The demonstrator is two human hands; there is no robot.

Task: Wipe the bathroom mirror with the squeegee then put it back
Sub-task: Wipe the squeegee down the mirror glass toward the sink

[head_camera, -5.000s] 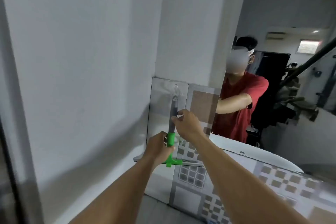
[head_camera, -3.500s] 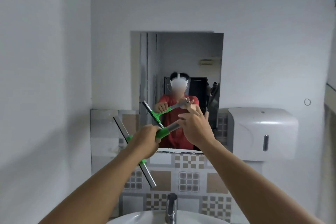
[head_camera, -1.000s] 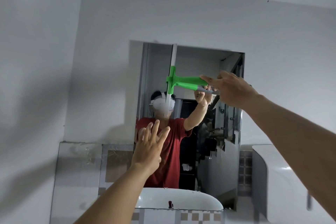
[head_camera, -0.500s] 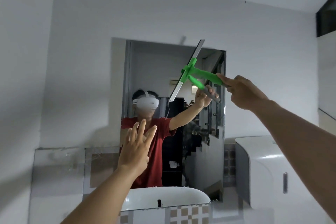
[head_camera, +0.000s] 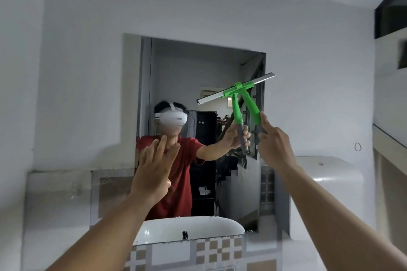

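The right hand was raised in front of the mirror, its fingers closed round the lower, grey end of the squeegee's handle. The squeegee stood with its green handle running up and to the left from the grip to a green crosspiece, and the metal blade lay across the top of it, tilted so that the right end sat higher than the left. The blade was against the upper right part of the glass, its right tip reaching just past the mirror's right edge onto the white wall. A reflected copy of the handle met the real one at the crosspiece, so the two green stems formed a narrow V.

The left hand was lifted lower and to the left, empty, with the fingers spread apart and the palm turned towards the glass. Whether it was touching the mirror I could not tell.

In the mirror a person in a red shirt showed, one arm stretched out to the reflected squeegee. Below the mirror's bottom edge ran a band of patterned tiles, and the reflection of a white basin sat just above that edge. A white dispenser was mounted on the wall to the right of the mirror, behind the right forearm.
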